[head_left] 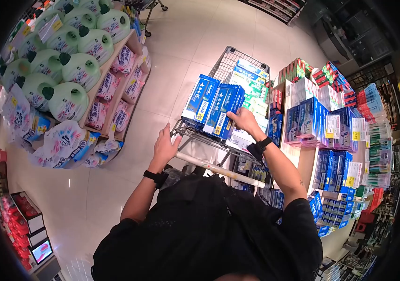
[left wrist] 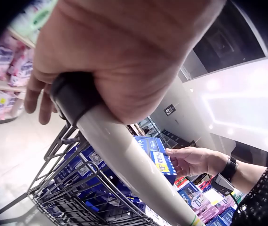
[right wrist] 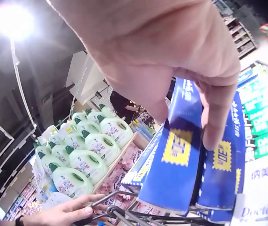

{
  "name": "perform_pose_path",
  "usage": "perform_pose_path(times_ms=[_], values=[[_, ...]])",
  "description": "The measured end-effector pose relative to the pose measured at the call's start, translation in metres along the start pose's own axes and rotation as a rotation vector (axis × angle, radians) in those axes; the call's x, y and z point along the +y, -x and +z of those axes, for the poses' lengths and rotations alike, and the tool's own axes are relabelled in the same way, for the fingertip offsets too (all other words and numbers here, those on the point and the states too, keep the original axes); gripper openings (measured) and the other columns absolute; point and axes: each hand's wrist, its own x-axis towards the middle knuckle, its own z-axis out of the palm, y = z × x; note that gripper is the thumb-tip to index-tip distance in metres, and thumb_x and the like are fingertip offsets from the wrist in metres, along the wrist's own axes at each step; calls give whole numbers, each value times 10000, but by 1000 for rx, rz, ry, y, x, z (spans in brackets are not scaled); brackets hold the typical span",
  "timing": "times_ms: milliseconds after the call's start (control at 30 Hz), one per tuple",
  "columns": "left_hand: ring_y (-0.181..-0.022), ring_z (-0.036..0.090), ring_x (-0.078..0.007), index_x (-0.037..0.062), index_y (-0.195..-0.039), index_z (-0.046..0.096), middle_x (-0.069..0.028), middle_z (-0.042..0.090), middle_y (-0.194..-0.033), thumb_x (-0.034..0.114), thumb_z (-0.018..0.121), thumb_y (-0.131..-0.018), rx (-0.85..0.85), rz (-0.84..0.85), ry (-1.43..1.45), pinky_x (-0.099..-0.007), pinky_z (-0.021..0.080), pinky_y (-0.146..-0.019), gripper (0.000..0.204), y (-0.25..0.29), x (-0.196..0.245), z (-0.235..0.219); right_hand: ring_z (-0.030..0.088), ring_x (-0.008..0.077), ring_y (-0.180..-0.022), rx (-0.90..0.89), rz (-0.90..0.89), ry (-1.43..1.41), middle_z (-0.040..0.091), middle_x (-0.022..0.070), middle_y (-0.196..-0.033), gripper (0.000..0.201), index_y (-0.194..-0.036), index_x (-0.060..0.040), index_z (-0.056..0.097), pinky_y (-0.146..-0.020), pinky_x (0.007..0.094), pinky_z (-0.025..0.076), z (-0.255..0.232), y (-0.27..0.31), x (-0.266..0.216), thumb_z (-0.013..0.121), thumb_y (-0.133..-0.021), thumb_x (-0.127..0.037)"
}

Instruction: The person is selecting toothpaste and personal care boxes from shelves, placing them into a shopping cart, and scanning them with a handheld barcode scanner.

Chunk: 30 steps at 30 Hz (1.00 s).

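My left hand (head_left: 164, 146) rests over the left end of the shopping cart handle (head_left: 223, 170), its fingers reaching loosely past the black end cap (left wrist: 77, 96). With the right hand (head_left: 246, 122) I pinch a blue toothpaste box (head_left: 227, 105) at its near right edge. In the right wrist view, the thumb is on one side of that box (right wrist: 174, 155) and the fingers dip into the gap beside a neighbouring blue box (right wrist: 223, 165). More blue boxes (head_left: 202, 96) stand stacked to its left, at the near end of the shopping cart (head_left: 230, 49).
Green and white toothpaste packs (head_left: 256, 89) fill the cart's right side. A shelf display (head_left: 314, 124) of boxed toothpaste stands close on the right. To the left, pale green detergent jugs (head_left: 80, 70) top a display with pink bags (head_left: 106, 86). Tiled floor (head_left: 172, 70) lies between.
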Motion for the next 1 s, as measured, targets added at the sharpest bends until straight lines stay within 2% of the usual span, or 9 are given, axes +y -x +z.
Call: perform_pose_path(times_ms=[67,133,200,300,433,533,600,700,1000], values=[[-1284,627,-485,-9,-1649,375,-324,599,-1415,377,714,-1019,13,28,-17,-539,518,-1075,813,-1,1,1,783,355,-790,-322,257,9,741,227,-749,613,-804,67,728,-777,455,606,-25,13,-21,755,-987,-518],[-1317,604,-493,-3,-1667,340,-327,573,-1449,382,711,-1021,-17,43,-15,-540,508,-1096,839,-6,-3,-2,776,387,-810,-270,196,19,724,236,-708,633,-722,60,720,-783,468,596,-31,39,-1,725,-1006,-506],[-1351,581,-501,3,-1685,305,-329,546,-1483,387,709,-1022,-46,57,-15,-542,498,-1117,866,-15,-5,-3,761,410,-800,-174,-97,218,740,253,-775,545,-816,57,743,-767,477,586,-45,74,8,735,-998,-456],[-1472,458,-550,21,-1741,131,-414,446,-1554,489,701,-1044,-39,56,159,-540,405,-1229,1015,-41,-37,2,749,425,-820,-201,-9,151,755,242,-848,389,-979,20,760,-763,497,573,-46,142,29,731,-996,-368],[-1526,420,-498,23,-1742,196,-412,414,-1592,547,726,-1029,-9,203,125,-537,347,-1276,1032,-148,-12,5,724,399,-797,-63,35,21,730,209,-840,186,-1003,9,733,-745,475,570,-18,207,75,751,-967,-173],[-1370,586,-387,137,-1680,384,-336,494,-1485,519,835,-940,-450,-86,379,-498,485,-1179,948,-209,36,9,711,314,-734,58,133,-100,721,182,-837,104,-999,13,720,-710,413,568,-18,231,78,744,-956,-78],[-1239,656,-327,179,-1628,446,-283,494,-1442,443,924,-841,-351,226,75,-452,542,-1119,958,-215,37,6,699,248,-698,107,131,-148,719,162,-818,86,-997,18,716,-677,380,559,-16,237,80,726,-974,-64],[-1146,653,-316,183,-1619,424,-248,416,-1467,268,983,-740,-402,225,-13,-427,559,-1092,1044,-205,54,8,709,210,-693,197,195,-189,735,152,-816,85,-1006,25,718,-651,360,555,-8,249,86,710,-999,-59],[-1207,606,-324,132,-1679,315,-257,363,-1547,189,968,-792,-418,303,51,-416,579,-1070,1103,-198,54,21,702,448,-876,322,113,-89,707,214,-972,63,-1028,-22,684,-777,516,565,-10,253,99,670,-968,-36]])
